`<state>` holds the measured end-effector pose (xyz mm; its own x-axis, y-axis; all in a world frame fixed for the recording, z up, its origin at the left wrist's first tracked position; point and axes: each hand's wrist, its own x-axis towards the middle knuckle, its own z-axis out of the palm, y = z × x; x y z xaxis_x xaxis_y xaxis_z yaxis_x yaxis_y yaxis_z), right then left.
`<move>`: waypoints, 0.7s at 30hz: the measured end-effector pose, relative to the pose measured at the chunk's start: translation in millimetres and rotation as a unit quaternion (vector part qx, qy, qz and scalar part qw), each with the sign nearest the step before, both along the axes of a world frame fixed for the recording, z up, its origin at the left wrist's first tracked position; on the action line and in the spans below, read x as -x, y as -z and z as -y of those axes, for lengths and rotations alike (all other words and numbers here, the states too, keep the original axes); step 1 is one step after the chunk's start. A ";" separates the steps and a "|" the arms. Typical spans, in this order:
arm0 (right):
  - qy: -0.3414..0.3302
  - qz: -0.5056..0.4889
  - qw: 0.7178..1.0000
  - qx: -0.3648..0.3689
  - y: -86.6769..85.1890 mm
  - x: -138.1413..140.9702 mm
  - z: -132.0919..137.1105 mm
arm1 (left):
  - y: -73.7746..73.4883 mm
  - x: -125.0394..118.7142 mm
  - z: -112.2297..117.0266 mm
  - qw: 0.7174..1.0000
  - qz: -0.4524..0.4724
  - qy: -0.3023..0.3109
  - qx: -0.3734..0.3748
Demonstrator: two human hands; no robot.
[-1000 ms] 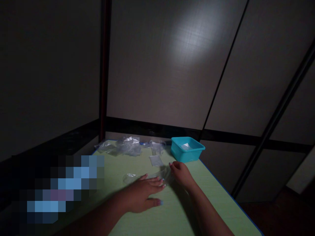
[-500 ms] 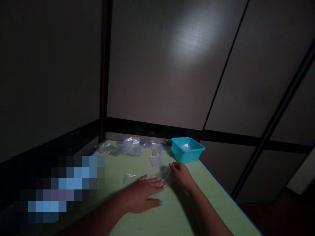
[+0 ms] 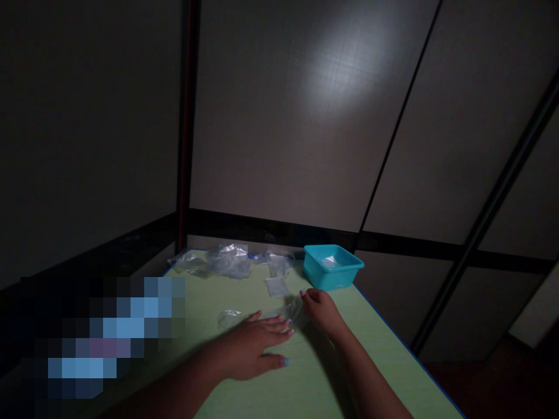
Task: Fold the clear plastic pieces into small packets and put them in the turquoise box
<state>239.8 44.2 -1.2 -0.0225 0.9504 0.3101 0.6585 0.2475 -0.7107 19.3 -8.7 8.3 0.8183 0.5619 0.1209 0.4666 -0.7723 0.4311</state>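
Green table: left hand splayed on clear plastic, right hand pinching it

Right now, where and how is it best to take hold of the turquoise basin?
I would take the basin by its right rim, coming from the right: it stands upright, and this rim overhangs the inward-sloping wall.

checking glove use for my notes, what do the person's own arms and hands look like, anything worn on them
The left hand and right hand wear no gloves. No sleeve, watch or bracelet shows on the visible left forearm or right forearm. The left thumbnail looks pale blue; other nails are too small to tell.
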 end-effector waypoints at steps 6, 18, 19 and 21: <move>-0.006 0.002 1.000 0.008 -5.2 1.0 3.0 | 0.4 -0.1 -0.1 1.000 -0.003 0.001 0.000; -0.004 -0.003 1.000 0.010 -3.0 0.7 0.9 | 2.4 0.1 -0.7 1.000 -0.012 0.003 -0.017; -0.003 -0.004 1.000 0.010 -3.1 0.7 1.0 | 1.9 0.2 -0.3 1.000 -0.011 0.003 -0.018; 0.000 -0.004 1.000 0.011 -2.9 0.7 1.3 | 0.7 0.4 0.5 1.000 -0.010 0.004 -0.020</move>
